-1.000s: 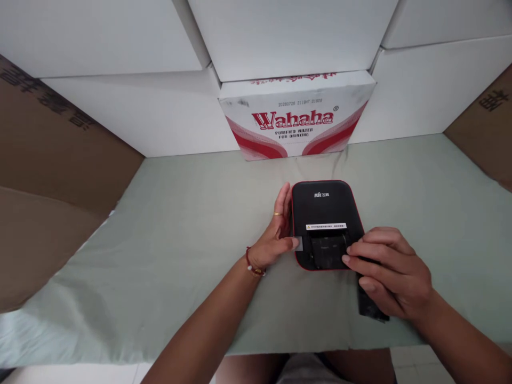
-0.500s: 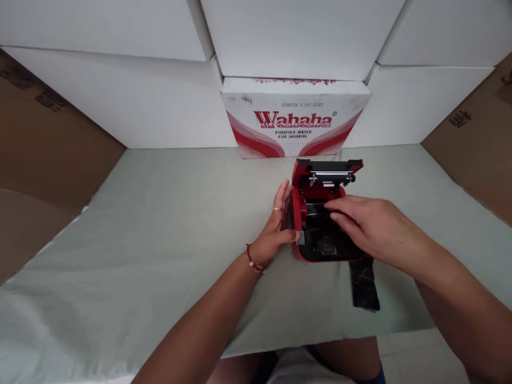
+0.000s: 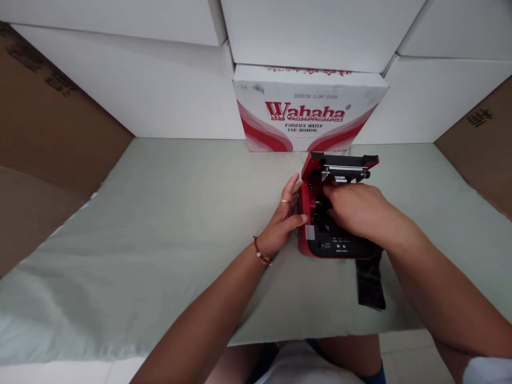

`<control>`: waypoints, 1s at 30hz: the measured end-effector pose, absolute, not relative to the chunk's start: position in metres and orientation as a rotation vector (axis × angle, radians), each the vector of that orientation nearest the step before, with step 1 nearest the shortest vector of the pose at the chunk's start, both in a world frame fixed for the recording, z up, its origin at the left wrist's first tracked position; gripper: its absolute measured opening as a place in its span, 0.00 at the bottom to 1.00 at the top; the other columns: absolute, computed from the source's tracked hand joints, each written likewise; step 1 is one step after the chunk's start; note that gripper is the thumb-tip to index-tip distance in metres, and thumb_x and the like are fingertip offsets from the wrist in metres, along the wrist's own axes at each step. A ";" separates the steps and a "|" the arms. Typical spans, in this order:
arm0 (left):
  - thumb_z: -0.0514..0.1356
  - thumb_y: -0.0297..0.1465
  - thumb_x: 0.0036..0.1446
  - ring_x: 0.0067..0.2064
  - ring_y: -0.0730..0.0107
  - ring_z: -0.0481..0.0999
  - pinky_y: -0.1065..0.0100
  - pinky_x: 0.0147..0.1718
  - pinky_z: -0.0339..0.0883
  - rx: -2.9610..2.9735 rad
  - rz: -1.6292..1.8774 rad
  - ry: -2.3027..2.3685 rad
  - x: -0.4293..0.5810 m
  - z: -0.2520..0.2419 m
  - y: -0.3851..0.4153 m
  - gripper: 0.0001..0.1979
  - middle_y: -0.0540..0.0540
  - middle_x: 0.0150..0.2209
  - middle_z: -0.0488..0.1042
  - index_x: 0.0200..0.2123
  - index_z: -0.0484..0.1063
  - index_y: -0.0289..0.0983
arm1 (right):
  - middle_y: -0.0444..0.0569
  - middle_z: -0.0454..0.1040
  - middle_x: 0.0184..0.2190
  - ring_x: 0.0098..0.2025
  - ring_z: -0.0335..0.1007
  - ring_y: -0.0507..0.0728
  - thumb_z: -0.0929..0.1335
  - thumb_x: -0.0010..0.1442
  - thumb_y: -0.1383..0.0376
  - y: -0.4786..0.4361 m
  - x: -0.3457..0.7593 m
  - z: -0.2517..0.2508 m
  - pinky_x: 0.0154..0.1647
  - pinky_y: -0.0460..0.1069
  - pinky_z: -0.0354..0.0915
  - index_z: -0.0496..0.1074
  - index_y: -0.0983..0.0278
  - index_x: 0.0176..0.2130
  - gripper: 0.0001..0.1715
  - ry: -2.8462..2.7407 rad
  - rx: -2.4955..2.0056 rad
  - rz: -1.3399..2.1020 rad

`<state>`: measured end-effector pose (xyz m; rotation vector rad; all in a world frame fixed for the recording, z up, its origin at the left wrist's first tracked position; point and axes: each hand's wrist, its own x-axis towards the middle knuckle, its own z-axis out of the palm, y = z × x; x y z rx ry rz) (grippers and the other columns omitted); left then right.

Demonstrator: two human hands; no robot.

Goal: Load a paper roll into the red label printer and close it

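A red and black device (image 3: 304, 242) stands on the cloth-covered table with its lid (image 3: 344, 160) raised. My left hand (image 3: 285, 218) rests against its left side, the thumb on the rim and the fingers behind along the wall. My right hand (image 3: 356, 208) reaches down into the compartment from the right, below the lid's roller; its fingertips are mostly hidden inside. Small white markings show on the black front panel (image 3: 340, 246). A crumpled black strip (image 3: 370, 282) lies at the device's front right corner.
The green cloth (image 3: 180, 202) covers the table. Behind the device stands a Wahaha carton (image 3: 312, 112), with white boxes (image 3: 140, 80) stacked at the back. Brown cardboard walls (image 3: 52, 117) rise at both sides.
My right hand has moved deeper into the compartment. The shiny black film over the front panel has gone from there, and the printed markings now show. The whole view has shifted slightly.
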<state>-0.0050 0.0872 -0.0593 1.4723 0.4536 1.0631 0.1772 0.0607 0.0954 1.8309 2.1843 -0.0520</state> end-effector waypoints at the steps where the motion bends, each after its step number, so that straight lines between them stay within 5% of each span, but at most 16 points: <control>1: 0.63 0.50 0.69 0.78 0.52 0.67 0.48 0.73 0.68 1.459 1.077 0.469 -0.004 -0.060 0.087 0.46 0.42 0.81 0.60 0.82 0.43 0.56 | 0.60 0.88 0.43 0.39 0.85 0.68 0.70 0.64 0.69 0.059 0.180 0.096 0.31 0.55 0.66 0.81 0.61 0.52 0.18 2.182 1.851 -0.081; 9: 0.57 0.54 0.75 0.76 0.53 0.70 0.47 0.71 0.69 1.371 1.087 0.537 0.000 -0.073 0.092 0.39 0.36 0.77 0.65 0.81 0.47 0.52 | 0.55 0.88 0.49 0.43 0.85 0.66 0.70 0.68 0.63 0.049 0.199 0.089 0.38 0.55 0.70 0.80 0.57 0.59 0.21 2.246 1.976 -0.247; 18: 0.63 0.58 0.70 0.78 0.49 0.66 0.46 0.80 0.54 0.938 1.079 0.552 0.007 -0.050 0.086 0.31 0.40 0.72 0.73 0.64 0.73 0.45 | 0.61 0.83 0.61 0.56 0.83 0.73 0.68 0.72 0.62 0.052 0.188 0.103 0.48 0.60 0.74 0.77 0.61 0.64 0.24 2.111 1.835 -0.318; 24: 0.75 0.50 0.61 0.76 0.50 0.68 0.47 0.78 0.58 1.023 1.017 0.498 0.004 -0.045 0.084 0.36 0.42 0.72 0.73 0.67 0.70 0.47 | 0.62 0.83 0.59 0.52 0.85 0.72 0.64 0.74 0.63 0.050 0.179 0.095 0.44 0.59 0.73 0.74 0.61 0.67 0.26 2.034 2.064 -0.198; 30: 0.75 0.49 0.62 0.74 0.50 0.70 0.46 0.77 0.60 1.057 1.008 0.510 0.003 -0.044 0.085 0.35 0.40 0.71 0.73 0.66 0.69 0.45 | 0.57 0.85 0.53 0.50 0.84 0.66 0.65 0.74 0.58 0.022 0.190 0.106 0.49 0.57 0.76 0.78 0.60 0.60 0.21 2.382 2.187 -0.488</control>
